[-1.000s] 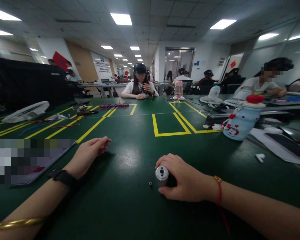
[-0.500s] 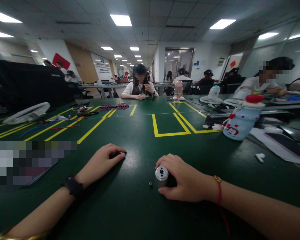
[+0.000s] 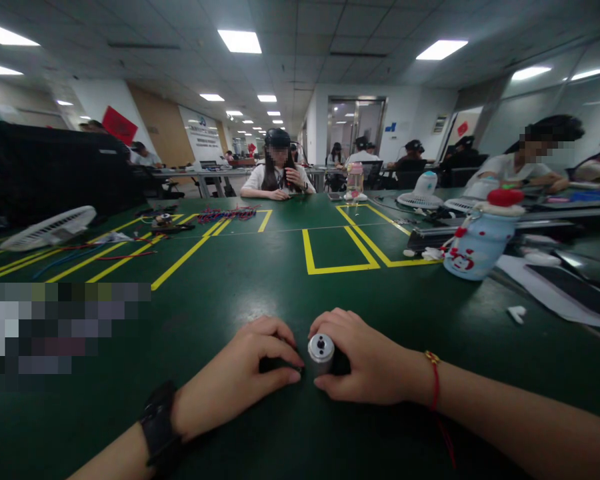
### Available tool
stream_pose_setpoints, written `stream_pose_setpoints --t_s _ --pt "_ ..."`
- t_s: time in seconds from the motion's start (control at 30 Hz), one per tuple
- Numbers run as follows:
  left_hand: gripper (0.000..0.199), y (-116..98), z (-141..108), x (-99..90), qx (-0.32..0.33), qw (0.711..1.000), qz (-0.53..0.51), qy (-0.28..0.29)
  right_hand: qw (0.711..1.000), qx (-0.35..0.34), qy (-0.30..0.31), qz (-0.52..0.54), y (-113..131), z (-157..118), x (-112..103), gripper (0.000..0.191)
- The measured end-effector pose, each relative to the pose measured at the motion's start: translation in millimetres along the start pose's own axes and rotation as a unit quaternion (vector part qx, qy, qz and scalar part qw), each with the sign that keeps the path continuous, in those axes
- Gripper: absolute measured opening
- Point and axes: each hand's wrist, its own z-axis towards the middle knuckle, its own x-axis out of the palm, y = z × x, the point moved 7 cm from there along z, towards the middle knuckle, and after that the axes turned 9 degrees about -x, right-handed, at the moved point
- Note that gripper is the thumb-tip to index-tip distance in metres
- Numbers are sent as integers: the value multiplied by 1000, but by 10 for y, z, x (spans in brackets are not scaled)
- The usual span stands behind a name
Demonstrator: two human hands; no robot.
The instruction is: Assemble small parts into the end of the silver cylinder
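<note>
My right hand (image 3: 363, 360) is wrapped round a small silver motor (image 3: 321, 353) standing upright on the green table (image 3: 240, 287). The motor's round end faces up, showing a dark centre and small holes. To its left, my left hand (image 3: 260, 360) is closed in a pinch, thumb and forefinger tips low over the tabletop. Between those tips a small metal part (image 3: 301, 369) just shows, mostly covered by the fingers. The left fingertips are close beside the motor but appear apart from it.
Yellow tape (image 3: 343, 269) marks the table ahead. A light-blue bottle (image 3: 480, 243) and a white earphone case-like piece (image 3: 517, 313) are on the right. Bundled wires (image 3: 225, 213) and a white fan (image 3: 50, 228) lie at left. A person (image 3: 277, 173) sits opposite.
My left hand has moved right and toward me, its fingertips arriving at the small metal part that lay beside the motor. My right hand stays round the motor.
</note>
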Motion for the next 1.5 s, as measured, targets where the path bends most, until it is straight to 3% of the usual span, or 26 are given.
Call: stream_pose_setpoints --t_s 0.33,0.8,1.07,1.5 --pt "17 -276 40 -271 15 991 -54 -122 1000 -1 0 -12 6 11 -6 37" --pt "20 -404 66 -166 27 994 -28 -104 1000 -2 4 -17 -3 14 24 36" --pt "22 -328 81 -124 -2 993 -99 -56 1000 -1 2 -16 -9 5 28 39" --pt "27 -267 34 -88 -10 986 -156 -50 1000 0 4 -18 2 7 7 36"
